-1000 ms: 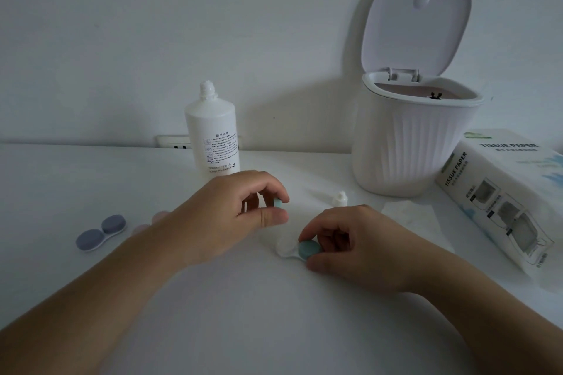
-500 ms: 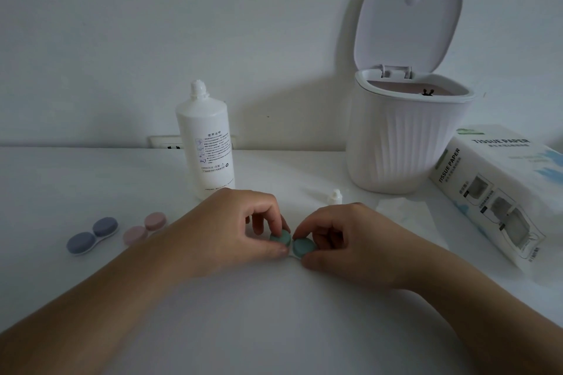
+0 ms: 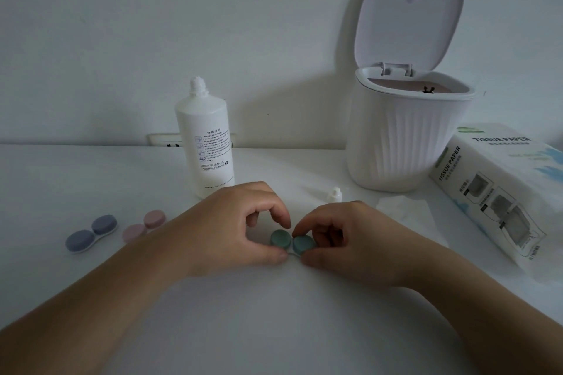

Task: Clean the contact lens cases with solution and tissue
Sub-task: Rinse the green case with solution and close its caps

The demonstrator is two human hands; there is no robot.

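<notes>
Pinching green lens case between left hand and right hand, long axis lying left-right.

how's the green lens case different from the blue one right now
The green lens case lies mid-table, pinched by the left hand and right hand; the blue lens case lies untouched at far left. Their caps differ in colour. Both have two caps on.
</notes>
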